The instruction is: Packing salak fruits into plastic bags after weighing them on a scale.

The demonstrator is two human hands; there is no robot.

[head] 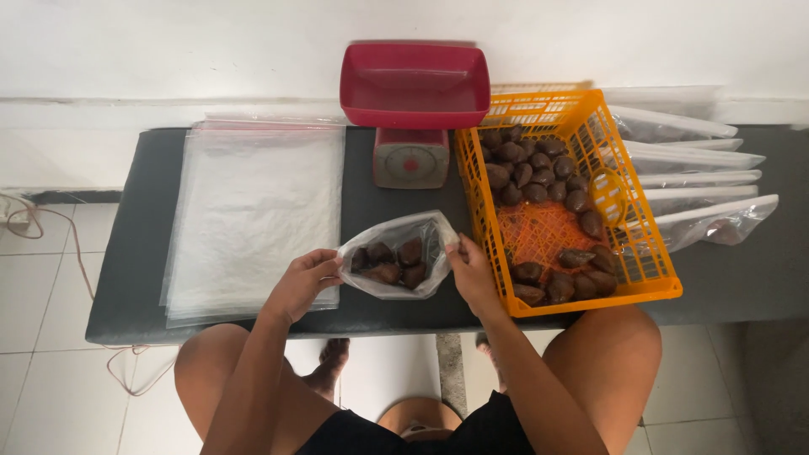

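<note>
On the dark grey padded bench (126, 253), seen from the head camera, a clear plastic bag (396, 257) lies open between the two hands, holding several brown scaly fruits (389, 263). The left hand (305, 282) pinches the bag's left rim, and the right hand (472, 270) grips its right rim — both closed on the plastic, holding the mouth wide. Just beside the right hand stands an orange slatted plastic crate (649, 270) with more of the brown fruits heaped at its far and near ends. Behind the bag sits a small kitchen scale with a red rectangular pan (413, 84) — its round dial faces up. To the left lies a flat stack of clear plastic bags (253, 219); right of the crate, more folded clear bags (708, 181) fan out.
</note>
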